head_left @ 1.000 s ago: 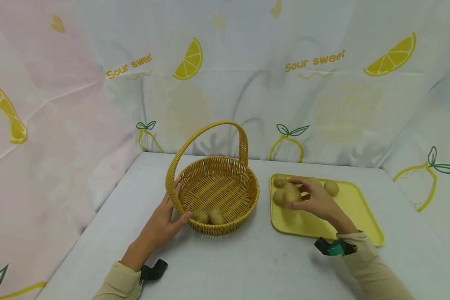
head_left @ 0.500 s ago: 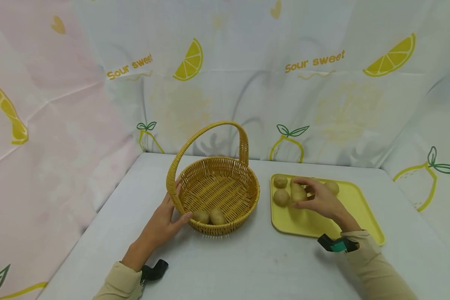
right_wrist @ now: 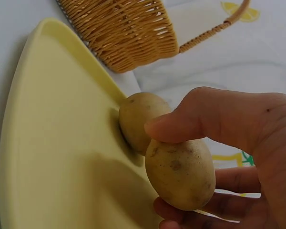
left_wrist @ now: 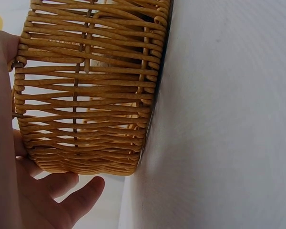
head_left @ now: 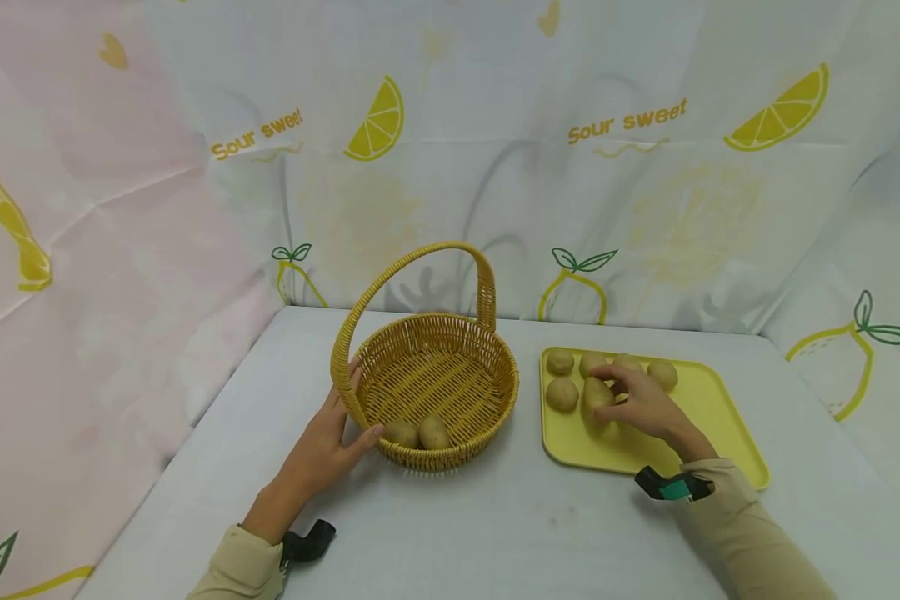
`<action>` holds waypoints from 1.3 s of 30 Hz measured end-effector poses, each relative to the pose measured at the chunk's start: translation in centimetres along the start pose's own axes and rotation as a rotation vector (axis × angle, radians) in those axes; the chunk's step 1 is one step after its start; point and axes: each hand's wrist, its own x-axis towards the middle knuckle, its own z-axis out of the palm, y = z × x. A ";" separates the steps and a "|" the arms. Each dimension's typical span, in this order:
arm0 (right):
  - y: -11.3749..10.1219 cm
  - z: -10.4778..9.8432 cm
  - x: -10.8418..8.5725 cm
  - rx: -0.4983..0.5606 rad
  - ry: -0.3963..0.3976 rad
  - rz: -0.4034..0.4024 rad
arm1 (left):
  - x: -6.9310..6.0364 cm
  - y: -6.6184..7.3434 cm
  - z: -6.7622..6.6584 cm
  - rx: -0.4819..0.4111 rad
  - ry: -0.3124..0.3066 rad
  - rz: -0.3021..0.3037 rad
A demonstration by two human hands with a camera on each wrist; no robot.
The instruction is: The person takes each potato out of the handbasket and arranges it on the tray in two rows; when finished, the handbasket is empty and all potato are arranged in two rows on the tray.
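The left hand [head_left: 322, 450] rests against the left side of a wicker basket [head_left: 498, 417], its thumb at the rim and its fingers spread along the outside wall near the handle's base. In the left wrist view the fingers [left_wrist: 86, 195] touch or lie close to the woven side. The right hand [head_left: 641, 404] pinches a potato [right_wrist: 181, 176] between thumb and fingers, low over the yellow tray [head_left: 667, 442]. Whether that potato touches the tray I cannot tell. Close beside it sits another potato [head_left: 562, 394]. Two potatoes [head_left: 434, 432] lie inside the basket at its near edge.
Along the tray's back edge lie several more potatoes [head_left: 662, 375]. The basket's tall arched handle [head_left: 450, 246] rises over it. White cloth covers the table [head_left: 495, 533], and a lemon-printed cloth [head_left: 450, 192] hangs behind. Each wrist wears a black camera mount [head_left: 311, 542].
The right hand has carried its potato a little rightward, then slightly nearer and lower, apart from the potato on its left. The left hand and basket have stayed in place.
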 end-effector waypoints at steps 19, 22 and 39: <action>0.4 0.1 0.0 -0.003 0.002 0.024 | 0.1 0.0 -0.1 -0.004 -0.006 -0.013; 0.6 0.2 -0.1 -0.008 0.010 0.037 | 0.0 0.0 -0.1 -0.009 -0.008 -0.014; 0.6 0.1 -0.1 -0.086 -0.018 0.040 | 0.1 -0.1 0.0 -0.002 0.000 0.000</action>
